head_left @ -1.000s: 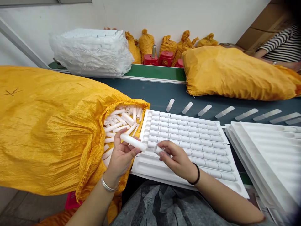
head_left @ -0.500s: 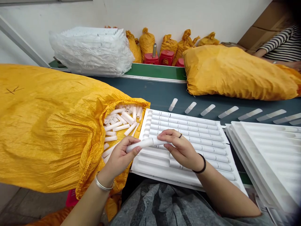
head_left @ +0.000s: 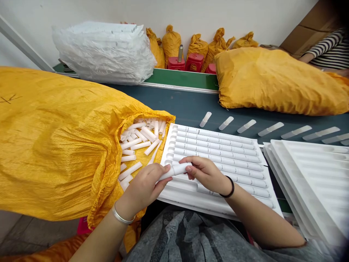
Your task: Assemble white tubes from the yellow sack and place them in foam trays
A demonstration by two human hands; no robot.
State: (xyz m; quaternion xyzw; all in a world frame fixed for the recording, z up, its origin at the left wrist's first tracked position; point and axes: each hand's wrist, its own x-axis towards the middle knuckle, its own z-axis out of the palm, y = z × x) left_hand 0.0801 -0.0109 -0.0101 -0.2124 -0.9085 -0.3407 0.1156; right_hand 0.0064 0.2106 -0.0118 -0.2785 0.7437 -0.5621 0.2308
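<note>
Here, just beside the open yellow woven sack (head_left: 60, 145) of short white tubes (head_left: 140, 145), the left hand (head_left: 145, 183) curls closed round one end of a seamed white cylinder (head_left: 180, 169); the right hand (head_left: 207, 175) pinches the other between thumb and fingers, above a grooved white tray (head_left: 174, 195).

An open sack (head_left: 60, 145) lies left, loose tubes (head_left: 141, 145) in its mouth. Right of it, a tray (head_left: 180, 197) holds other tubes (head_left: 218, 143) in its grooves, with stacked trays (head_left: 308, 171) farther right. Behind these, pieces (head_left: 246, 126) line the conveyor belt (head_left: 180, 102); beyond it, tied sacks (head_left: 171, 40) stand behind stools (head_left: 194, 62).
</note>
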